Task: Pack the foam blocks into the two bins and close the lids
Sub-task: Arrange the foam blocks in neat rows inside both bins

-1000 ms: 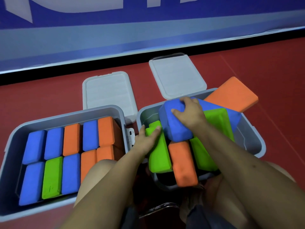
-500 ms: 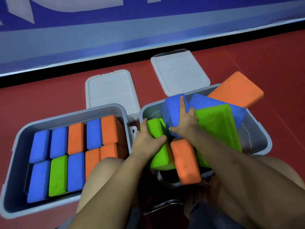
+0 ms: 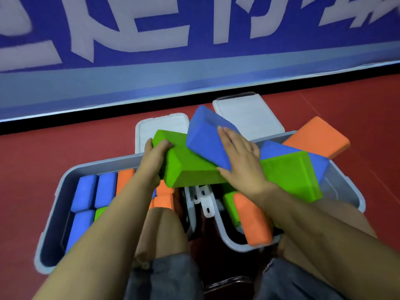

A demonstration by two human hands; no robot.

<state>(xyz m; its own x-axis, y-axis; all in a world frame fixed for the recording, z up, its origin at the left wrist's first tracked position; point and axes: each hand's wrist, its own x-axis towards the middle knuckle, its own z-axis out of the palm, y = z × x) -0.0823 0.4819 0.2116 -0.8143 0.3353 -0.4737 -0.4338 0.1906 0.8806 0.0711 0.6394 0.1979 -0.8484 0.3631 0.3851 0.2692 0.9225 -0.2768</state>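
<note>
Green rectangular foam block (image 3: pixel 190 169) — end gripped in my left hand (image 3: pixel 154 161); blue rectangular foam block (image 3: pixel 205 137) under my flat right hand (image 3: pixel 240 161) — grey plastic bins (image 3: pixel 65 182) part-hidden.

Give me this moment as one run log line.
left hand grips green block | right hand flat on blue block | both blocks above bins | lids off
</note>
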